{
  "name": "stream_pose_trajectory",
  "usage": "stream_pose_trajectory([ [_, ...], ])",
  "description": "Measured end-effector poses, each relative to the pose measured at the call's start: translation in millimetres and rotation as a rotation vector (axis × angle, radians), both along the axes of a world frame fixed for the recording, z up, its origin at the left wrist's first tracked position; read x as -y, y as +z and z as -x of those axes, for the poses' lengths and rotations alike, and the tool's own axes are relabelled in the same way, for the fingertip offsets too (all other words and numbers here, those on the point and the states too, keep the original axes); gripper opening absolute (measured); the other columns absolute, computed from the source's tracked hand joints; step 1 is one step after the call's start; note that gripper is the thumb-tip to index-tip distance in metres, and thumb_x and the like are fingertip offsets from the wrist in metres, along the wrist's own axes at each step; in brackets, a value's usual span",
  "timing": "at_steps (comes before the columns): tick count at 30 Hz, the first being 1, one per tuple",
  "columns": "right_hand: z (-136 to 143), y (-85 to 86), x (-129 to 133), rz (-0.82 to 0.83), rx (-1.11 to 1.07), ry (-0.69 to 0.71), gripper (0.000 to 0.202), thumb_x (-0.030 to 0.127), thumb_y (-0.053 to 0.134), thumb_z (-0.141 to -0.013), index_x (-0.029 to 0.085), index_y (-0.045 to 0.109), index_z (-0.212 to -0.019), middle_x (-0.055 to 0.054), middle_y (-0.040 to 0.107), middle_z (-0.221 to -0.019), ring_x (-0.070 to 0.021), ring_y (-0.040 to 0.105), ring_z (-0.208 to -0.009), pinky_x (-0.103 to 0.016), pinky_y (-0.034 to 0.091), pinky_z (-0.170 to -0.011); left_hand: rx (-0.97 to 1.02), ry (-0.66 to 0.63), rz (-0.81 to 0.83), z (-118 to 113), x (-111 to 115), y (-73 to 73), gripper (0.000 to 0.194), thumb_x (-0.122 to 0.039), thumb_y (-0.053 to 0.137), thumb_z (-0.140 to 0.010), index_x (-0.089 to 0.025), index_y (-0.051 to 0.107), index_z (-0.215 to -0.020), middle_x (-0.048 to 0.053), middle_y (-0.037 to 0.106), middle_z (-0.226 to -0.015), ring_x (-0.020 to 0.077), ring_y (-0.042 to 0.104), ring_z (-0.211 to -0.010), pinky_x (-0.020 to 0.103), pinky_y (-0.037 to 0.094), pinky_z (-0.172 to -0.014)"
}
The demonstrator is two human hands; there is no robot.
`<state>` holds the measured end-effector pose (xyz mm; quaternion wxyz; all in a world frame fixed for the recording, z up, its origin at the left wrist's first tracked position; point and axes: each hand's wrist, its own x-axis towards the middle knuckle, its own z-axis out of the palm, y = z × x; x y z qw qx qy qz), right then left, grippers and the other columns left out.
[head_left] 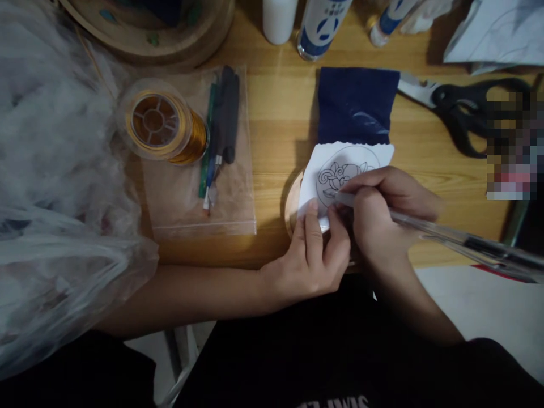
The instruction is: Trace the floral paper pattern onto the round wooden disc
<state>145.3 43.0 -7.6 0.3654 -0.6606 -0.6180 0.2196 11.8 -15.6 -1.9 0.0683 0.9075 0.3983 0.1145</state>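
Note:
A white paper [309, 179] printed with a round flower design lies over a dark blue sheet [355, 105] and a round wooden piece [292, 204]. My right hand [382, 212] is closed around a clear-barrelled pen [429, 228], its tip down on the flower lines. The pen's long barrel slants off to the right. My left hand [317, 249] rests at the paper's near edge, fingertips pressing on it. Its fingers are stretched out and somewhat apart. Part of the drawing is hidden behind my right hand.
A spool of golden wire [159, 124] and several slim tools [219, 130] sit on a clear zip bag [187, 221]. Black-handled scissors [450, 102] lie right. Behind are bottles [323, 28] and a wooden tray [199, 42]. A plastic bag [63, 170] fills the left.

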Motion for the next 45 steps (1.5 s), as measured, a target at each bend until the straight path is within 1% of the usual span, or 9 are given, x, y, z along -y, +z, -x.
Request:
stream_pose_trajectory([
  [4, 3, 2.1, -3, 0.0, -0.055, -0.025, 0.02, 0.011, 0.051, -0.07, 0.021, 0.066, -0.061, 0.005, 0.058, -0.052, -0.0092, 0.054, -0.049, -0.023, 0.045, -0.05, -0.026, -0.008, -0.034, -2, 0, 1.6, 0.045, -0.032, 0.056, -0.097, -0.011, 0.057, -0.136, 0.018, 0.063, -0.134, 0.0377, 0.063, -0.12, 0.042, 0.059, -0.098],
  [8, 0, 0.6, -3, -0.011, -0.077, 0.013, 0.02, 0.008, 0.051, -0.069, 0.02, 0.066, -0.062, 0.005, 0.06, -0.056, -0.0092, 0.055, -0.051, -0.024, 0.047, -0.053, -0.164, 0.151, -0.235, -11, 4, 3.4, 0.04, -0.035, 0.055, -0.097, -0.008, 0.066, -0.125, 0.017, 0.067, -0.127, 0.0375, 0.066, -0.115, 0.04, 0.061, -0.095],
  [10, -3, -1.1, -1, -0.032, -0.05, 0.044, 0.022, 0.007, 0.051, -0.07, 0.022, 0.066, -0.064, 0.005, 0.062, -0.059, -0.0104, 0.056, -0.053, -0.025, 0.049, -0.054, -0.185, 0.11, -0.313, -16, 8, 3.7, 0.04, -0.037, 0.054, -0.097, -0.008, 0.067, -0.122, 0.016, 0.069, -0.123, 0.0365, 0.068, -0.111, 0.039, 0.062, -0.092],
  [15, -6, -1.1, 1, -0.013, 0.078, 0.057, 0.026, 0.007, 0.047, -0.078, 0.026, 0.064, -0.072, 0.002, 0.063, -0.064, -0.0148, 0.059, -0.053, -0.028, 0.049, -0.049, -0.2, 0.235, -0.167, -22, 13, 3.7, 0.036, -0.03, 0.06, -0.094, -0.014, 0.066, -0.126, 0.014, 0.064, -0.132, 0.0393, 0.058, -0.125, 0.048, 0.056, -0.103],
  [18, -4, 0.8, 0, 0.01, 0.054, 0.058, 0.026, 0.006, 0.048, -0.076, 0.025, 0.065, -0.071, 0.002, 0.064, -0.065, -0.014, 0.059, -0.054, -0.028, 0.049, -0.05, -0.228, 0.152, -0.285, -15, 7, 3.7, 0.037, -0.034, 0.056, -0.096, -0.013, 0.067, -0.124, 0.014, 0.068, -0.126, 0.0357, 0.066, -0.115, 0.043, 0.06, -0.098],
  [20, -3, 1.3, -1, 0.015, 0.028, 0.043, 0.026, 0.006, 0.049, -0.075, 0.024, 0.066, -0.07, 0.003, 0.064, -0.063, -0.0125, 0.058, -0.053, -0.026, 0.049, -0.052, -0.242, 0.042, -0.387, -8, 0, 4.3, 0.038, -0.035, 0.052, -0.098, -0.01, 0.068, -0.121, 0.014, 0.071, -0.119, 0.032, 0.072, -0.104, 0.034, 0.064, -0.088],
  [23, -2, 0.3, -2, 0.007, -0.012, 0.031, 0.022, 0.007, 0.05, -0.072, 0.022, 0.066, -0.067, 0.005, 0.061, -0.059, -0.0107, 0.057, -0.053, -0.025, 0.049, -0.054, -0.249, -0.02, -0.448, -1, -8, 5.2, 0.036, -0.033, 0.052, -0.099, -0.007, 0.07, -0.117, 0.014, 0.073, -0.113, 0.0292, 0.074, -0.096, 0.03, 0.065, -0.08],
  [34, -3, -1.4, -2, -0.007, -0.094, -0.008, 0.025, 0.007, 0.049, -0.067, 0.023, 0.067, -0.062, 0.006, 0.062, -0.057, -0.01, 0.057, -0.051, -0.024, 0.048, -0.055, -0.219, -0.006, -0.427, -2, -4, 1.3, 0.047, -0.041, 0.05, -0.1, -0.003, 0.067, -0.12, 0.018, 0.071, -0.117, 0.0333, 0.073, -0.1, 0.034, 0.063, -0.083],
  [45, -2, -0.8, -3, 0.017, -0.103, 0.001, 0.021, 0.009, 0.052, -0.069, 0.022, 0.069, -0.065, 0.006, 0.063, -0.059, -0.0089, 0.056, -0.052, -0.024, 0.049, -0.057, -0.225, 0.02, -0.442, -4, -2, -0.5, 0.048, -0.044, 0.049, -0.1, -0.005, 0.066, -0.122, 0.016, 0.071, -0.117, 0.0306, 0.073, -0.1, 0.032, 0.062, -0.084],
])
